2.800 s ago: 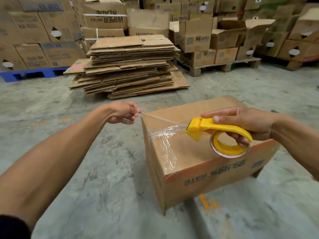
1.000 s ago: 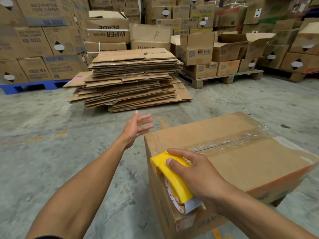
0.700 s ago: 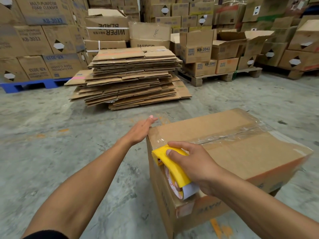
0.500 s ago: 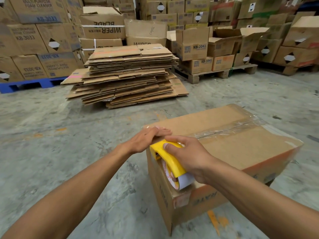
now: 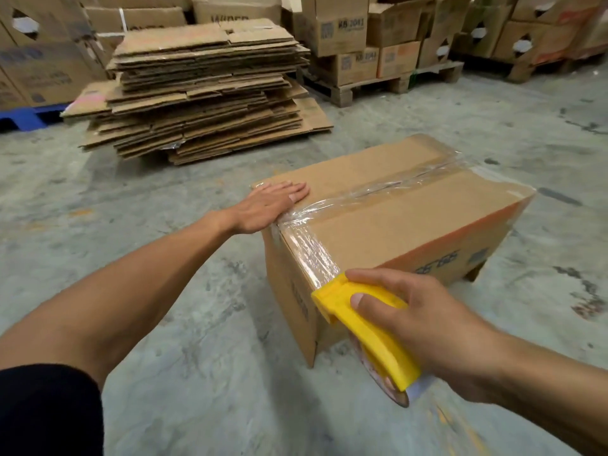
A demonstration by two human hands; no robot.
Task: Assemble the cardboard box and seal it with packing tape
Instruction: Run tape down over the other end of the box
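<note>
Sitting on the concrete floor point(image 5: 204, 373) in the head view, the cardboard box point(image 5: 404, 222) has its top flaps shut, so nothing inside it shows. Clear packing tape point(image 5: 388, 189) runs along the top seam, crinkled in places, and folds over the near end of the box, down its end face. At that near end the right hand point(image 5: 431, 330) is clamped on the yellow tape dispenser point(image 5: 365, 327), fingers wrapped round the handle, thumb along its top; the dispenser's front edge meets the lower end of the tape strip, just off the box's near corner. The tape roll under the handle is mostly hidden by the hand. Over on the box's top, at the near left corner, the left hand point(image 5: 269, 205) lies flat, fingers straight and together, palm down, right beside the tape. A black sleeve point(image 5: 49, 413) shows at the left arm's elbow.

Beyond the box, a tall stack of flattened cartons point(image 5: 204, 90) lies on the floor. Behind and right of that stack, packed boxes sit on a wooden pallet point(image 5: 371, 87). Far left of the stack, a blue pallet point(image 5: 23, 116) carries more boxes.
</note>
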